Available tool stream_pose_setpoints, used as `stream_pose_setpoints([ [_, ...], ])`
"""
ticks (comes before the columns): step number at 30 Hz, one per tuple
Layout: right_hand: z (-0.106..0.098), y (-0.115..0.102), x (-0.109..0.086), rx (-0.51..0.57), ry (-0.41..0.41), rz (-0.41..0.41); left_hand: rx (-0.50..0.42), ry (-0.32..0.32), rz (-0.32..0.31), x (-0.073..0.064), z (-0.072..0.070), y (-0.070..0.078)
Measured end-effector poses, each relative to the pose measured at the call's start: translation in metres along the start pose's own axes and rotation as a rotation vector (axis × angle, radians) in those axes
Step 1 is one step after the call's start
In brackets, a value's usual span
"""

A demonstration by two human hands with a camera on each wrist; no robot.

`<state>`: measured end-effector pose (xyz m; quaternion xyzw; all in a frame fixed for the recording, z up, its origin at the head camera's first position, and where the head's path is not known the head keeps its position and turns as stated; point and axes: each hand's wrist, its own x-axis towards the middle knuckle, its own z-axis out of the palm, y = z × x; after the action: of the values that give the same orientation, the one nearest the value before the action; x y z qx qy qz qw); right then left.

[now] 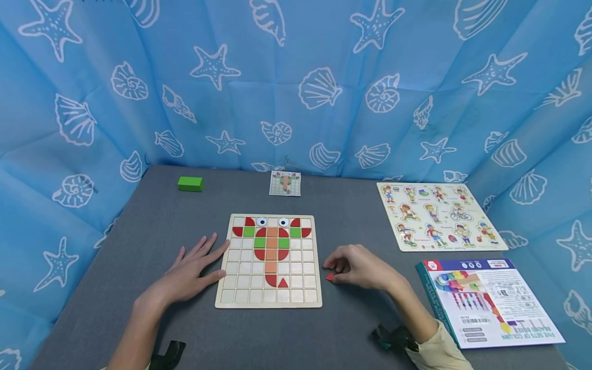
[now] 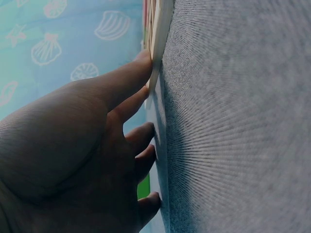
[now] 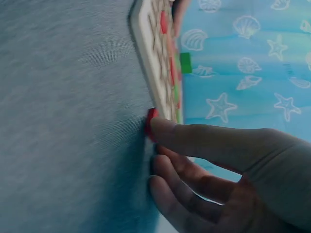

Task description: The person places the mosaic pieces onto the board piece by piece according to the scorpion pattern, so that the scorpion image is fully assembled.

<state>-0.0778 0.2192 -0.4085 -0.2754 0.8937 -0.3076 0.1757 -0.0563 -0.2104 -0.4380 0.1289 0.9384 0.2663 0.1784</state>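
Observation:
On the table lies a wooden grid board (image 1: 240,297) holding red, green and orange pieces and two eye pieces, with a red triangle (image 1: 282,283) near its bottom. My left hand (image 1: 187,277) rests flat with spread fingers at the board's left edge. In the left wrist view, the thumb (image 2: 129,77) touches the board's side (image 2: 163,34). Just right of the board, my right hand (image 1: 358,267) pinches a small red piece (image 1: 330,276) low at the table. The right wrist view shows the thumb over that red piece (image 3: 149,121), partly hiding it; the other fingers are curled.
A pattern card (image 1: 285,191) leans or lies behind the board. At the back left is a green block (image 1: 190,184). To the right lie a picture puzzle board (image 1: 439,216) and a boxed set (image 1: 490,303). A blue shell-print curtain (image 1: 277,92) surrounds the grey table (image 1: 194,329).

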Motion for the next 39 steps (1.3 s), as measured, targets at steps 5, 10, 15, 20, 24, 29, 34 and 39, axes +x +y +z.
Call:
stream_pose_setpoints([
  [5,0.004,0.005,-0.003,-0.015,-0.004,-0.02,-0.023,0.016,0.008,0.0,0.001,-0.002],
  [10,0.007,0.003,-0.005,0.016,0.012,0.006,-0.016,0.017,0.006,0.001,0.001,-0.001],
  [15,0.009,-0.004,-0.006,0.074,0.022,0.002,-0.001,-0.004,-0.004,0.0,-0.001,0.001],
  [20,0.02,-0.021,-0.002,0.155,0.007,-0.044,0.0,-0.006,-0.006,-0.001,-0.001,0.001],
  [24,0.034,-0.039,0.005,0.188,-0.014,-0.071,-0.004,-0.003,-0.002,-0.001,-0.001,0.001],
  [29,0.05,-0.057,0.017,0.172,-0.008,-0.111,-0.013,-0.004,0.0,-0.002,-0.002,0.002],
  [34,0.063,-0.063,0.028,0.072,0.019,-0.137,-0.008,-0.005,-0.002,-0.001,-0.001,0.001],
  [39,0.068,-0.064,0.033,0.022,0.027,-0.137,0.001,-0.004,-0.006,-0.001,-0.001,0.001],
])
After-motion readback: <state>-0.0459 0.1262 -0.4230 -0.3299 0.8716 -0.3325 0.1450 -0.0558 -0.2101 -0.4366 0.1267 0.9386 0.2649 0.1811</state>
